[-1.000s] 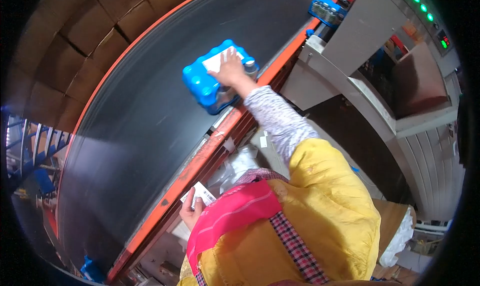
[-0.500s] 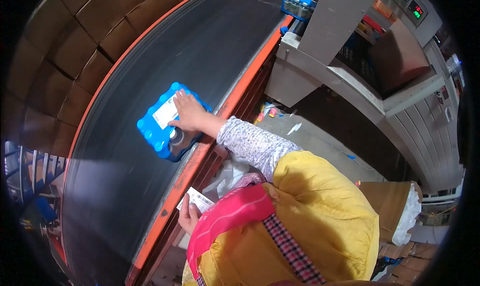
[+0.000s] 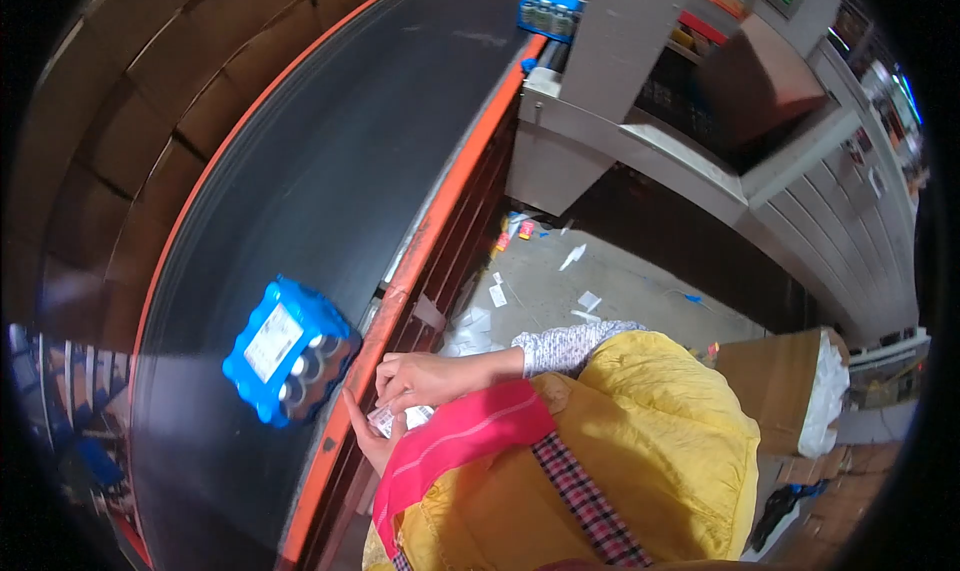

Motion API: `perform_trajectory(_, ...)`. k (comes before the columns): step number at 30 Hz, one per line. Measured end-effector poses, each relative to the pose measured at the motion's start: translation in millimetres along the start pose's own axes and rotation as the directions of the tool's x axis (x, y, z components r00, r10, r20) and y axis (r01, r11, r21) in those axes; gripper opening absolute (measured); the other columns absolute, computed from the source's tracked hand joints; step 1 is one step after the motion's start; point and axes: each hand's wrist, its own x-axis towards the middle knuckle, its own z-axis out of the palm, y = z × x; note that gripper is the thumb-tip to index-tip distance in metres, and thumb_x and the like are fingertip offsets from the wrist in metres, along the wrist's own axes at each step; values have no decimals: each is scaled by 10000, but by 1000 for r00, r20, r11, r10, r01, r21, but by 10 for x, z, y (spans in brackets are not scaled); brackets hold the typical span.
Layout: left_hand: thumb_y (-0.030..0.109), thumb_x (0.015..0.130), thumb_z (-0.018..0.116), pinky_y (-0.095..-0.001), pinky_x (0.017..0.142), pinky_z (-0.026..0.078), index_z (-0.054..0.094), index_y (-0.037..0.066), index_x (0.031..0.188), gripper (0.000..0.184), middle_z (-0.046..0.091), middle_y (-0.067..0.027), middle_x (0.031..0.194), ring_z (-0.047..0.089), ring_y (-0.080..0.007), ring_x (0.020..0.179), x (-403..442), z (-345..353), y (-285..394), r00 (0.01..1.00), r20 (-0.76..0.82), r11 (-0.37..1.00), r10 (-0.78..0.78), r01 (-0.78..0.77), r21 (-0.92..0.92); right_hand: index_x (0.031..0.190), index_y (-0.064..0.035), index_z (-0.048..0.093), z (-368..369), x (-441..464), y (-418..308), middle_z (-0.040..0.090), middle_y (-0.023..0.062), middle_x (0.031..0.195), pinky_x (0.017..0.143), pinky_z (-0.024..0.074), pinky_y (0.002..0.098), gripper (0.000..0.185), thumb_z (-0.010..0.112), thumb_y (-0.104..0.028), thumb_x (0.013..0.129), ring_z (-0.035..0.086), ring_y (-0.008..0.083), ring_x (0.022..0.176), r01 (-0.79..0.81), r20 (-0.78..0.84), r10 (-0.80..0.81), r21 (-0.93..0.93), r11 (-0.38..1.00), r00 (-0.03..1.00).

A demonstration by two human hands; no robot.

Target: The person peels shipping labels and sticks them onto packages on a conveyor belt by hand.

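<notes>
My left hand [image 3: 373, 437], at the conveyor's near edge, holds white printed labels [image 3: 414, 420], partly covered by my fingers and a pink cloth. My right hand [image 3: 420, 379] reaches over it, its curled fingertips closed at the edge of the labels. Just left of my hands, a blue-wrapped pack of bottles [image 3: 318, 316] lies tilted on the black conveyor belt [image 3: 330, 161]. A white label [image 3: 273, 342] is stuck on the wrap, and bottle caps show at its open side. Neither hand touches the pack.
Another blue-wrapped bottle pack [image 3: 549, 15] sits at the far end by a grey machine [image 3: 610, 71]. Orange rails [image 3: 440, 211] edge the belt. Cardboard boxes [image 3: 140, 101] are stacked beyond it. Paper scraps [image 3: 572, 258] litter the floor, and a large carton [image 3: 770, 391] stands at right.
My right hand has left the labelled pack and come back to the labels in my left hand. The pack now lies farther down and left in view.
</notes>
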Motion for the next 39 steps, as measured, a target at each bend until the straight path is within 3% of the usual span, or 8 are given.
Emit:
perform_trajectory(8,39,859,579,-243,693,450,659,-57,956,158,643,-48,840,568,-96,757,320,137,20,960,277,958,48,-123,260,799,-95,647,-81,-417,40,537,46,753,621,476,360,140,610,-230,803,560,239,764,13,-301,-163,-444,896,940)
perform_trajectory(16,240,911,505,-252,629,442,637,-46,897,316,622,-65,786,558,-138,682,875,369,-377,905,421,944,66,-194,268,802,-94,684,-312,-1034,-209,607,33,859,660,484,378,104,681,-160,721,558,234,847,-240,-591,-104,-475,847,800)
perform_trajectory(19,427,932,462,-341,716,498,552,-26,1131,503,633,-147,983,605,-227,846,1136,377,-486,887,427,971,-177,229,-73,866,-93,704,-410,-1266,-396,639,51,954,760,487,365,135,692,-107,732,552,255,963,-219,-711,-290,-532,818,641)
perform_trajectory(23,133,894,554,-327,847,444,531,-62,1193,357,602,-164,1073,579,-250,949,1389,452,-591,988,149,993,-41,56,-103,899,-34,685,-470,-1642,-793,653,57,882,769,473,341,121,667,-69,784,593,234,877,-228,-869,-334,-431,873,366)
perform_trajectory(30,144,883,571,-388,787,476,335,186,1424,591,564,-139,1158,574,-229,905,1802,202,-573,987,54,987,-149,152,-59,984,32,626,-285,-2180,-1169,660,118,874,690,494,263,200,582,-130,874,626,123,804,-310,-955,-60,34,950,-290)
perform_trajectory(31,111,887,567,-391,886,454,351,120,1412,568,521,-168,1233,548,-250,1021,1848,147,-503,967,57,960,-249,238,150,1052,55,606,-233,-2225,-1173,670,132,922,743,499,252,223,576,-87,883,619,97,843,-340,-950,46,155,928,-310)
perform_trajectory(32,254,819,629,-364,872,470,530,45,1262,500,593,-161,1181,583,-259,1044,1852,-67,-989,781,123,686,613,-603,408,1051,52,609,-156,-2209,-1227,669,133,928,739,498,253,224,576,-92,882,622,102,840,-380,-956,21,137,915,-292)
perform_trajectory(39,58,874,563,-381,923,428,382,36,1381,539,496,-198,1266,519,-270,1089,1792,211,-685,826,487,907,284,-396,143,1049,18,615,237,-1993,-1294,659,142,967,753,495,297,228,565,-103,862,637,182,877,-493,-979,-116,-18,870,-169)
